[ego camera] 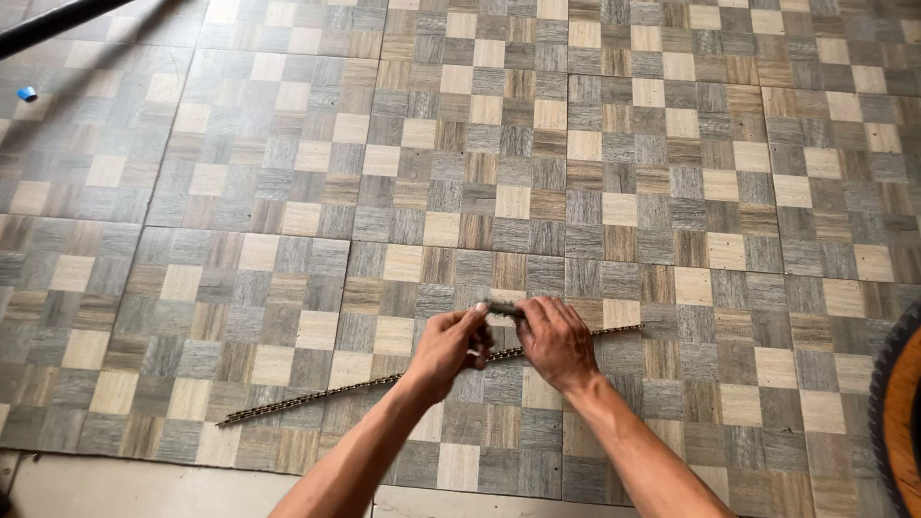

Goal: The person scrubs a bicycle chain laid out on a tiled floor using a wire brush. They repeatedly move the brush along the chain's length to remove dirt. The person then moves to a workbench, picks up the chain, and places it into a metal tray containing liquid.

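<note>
A long metal chain (317, 396) lies stretched out across the tiled floor, running from lower left to the right past both hands. My left hand (449, 345) and my right hand (554, 341) meet over the chain's middle. Together they pinch a small dark, fuzzy pad or brush (502, 309) between their fingertips, just above the chain. The chain's middle part is hidden under my hands. Its right end (619, 331) shows beyond my right hand.
The floor is patterned tile (537, 144) in grey, brown and cream squares. A tyre with an orange rim (900, 412) sits at the right edge. A dark bar (58, 21) crosses the top left corner, with a small blue object (27, 93) below it.
</note>
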